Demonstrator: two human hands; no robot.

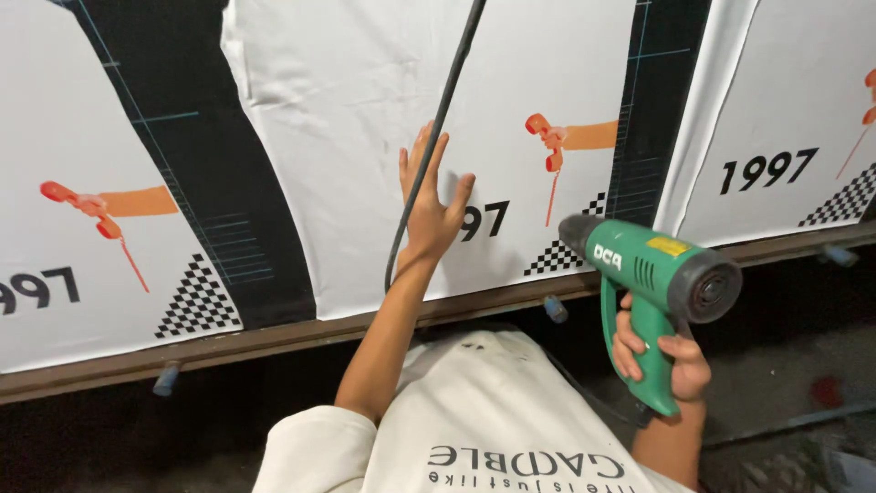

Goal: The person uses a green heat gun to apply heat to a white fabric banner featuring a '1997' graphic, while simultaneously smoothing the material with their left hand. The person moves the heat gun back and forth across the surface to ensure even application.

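Observation:
My left hand (432,201) lies flat with fingers spread on a white printed vinyl sheet (347,110) stuck to an upright panel, pressing it against the surface. A black power cord (436,128) hangs down in front of that hand and wrist. My right hand (659,356) grips the handle of a green heat gun (650,274), held off to the right with its dark nozzle pointing toward the sheet near a checkered print. The sheet shows wrinkles near its upper left edge.
A brown metal rail (274,340) runs along the panel's bottom edge, with small grey pegs (165,379) below it. More white and black printed sheets (794,110) cover the panel on both sides. Dark ground with debris (803,447) lies lower right.

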